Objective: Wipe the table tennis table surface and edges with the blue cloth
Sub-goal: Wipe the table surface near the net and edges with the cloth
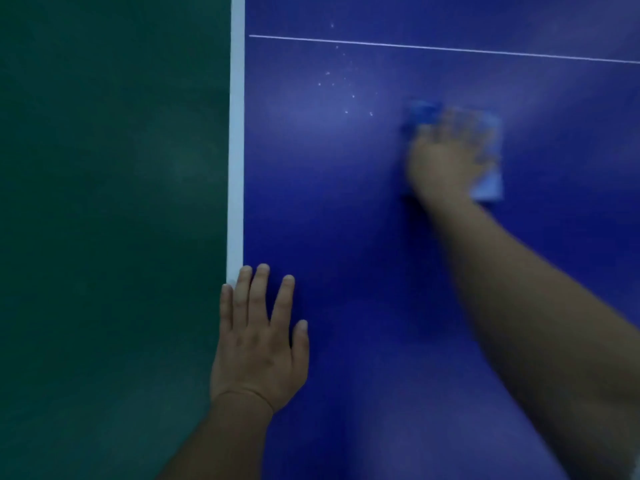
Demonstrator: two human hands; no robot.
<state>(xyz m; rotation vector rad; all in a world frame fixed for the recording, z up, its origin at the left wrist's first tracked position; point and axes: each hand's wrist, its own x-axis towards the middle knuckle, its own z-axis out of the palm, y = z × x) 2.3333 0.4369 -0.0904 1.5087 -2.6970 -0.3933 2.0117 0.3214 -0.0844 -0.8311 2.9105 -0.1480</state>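
Note:
The dark blue table tennis table [346, 220] fills the middle and right of the view, with a white stripe [237, 150] along its left edge. My right hand [441, 157] presses the blue cloth [488, 181] flat on the surface; both are blurred by motion. The cloth shows above and to the right of the fingers. My left hand [259, 341] lies flat on the table near the left edge, fingers straight and spread, its outer fingers over the white stripe. White specks [341, 84] dot the surface to the upper left of the cloth.
A thin white line [443, 48] crosses the table top beyond the cloth. Dark green floor [110, 220] lies left of the table edge.

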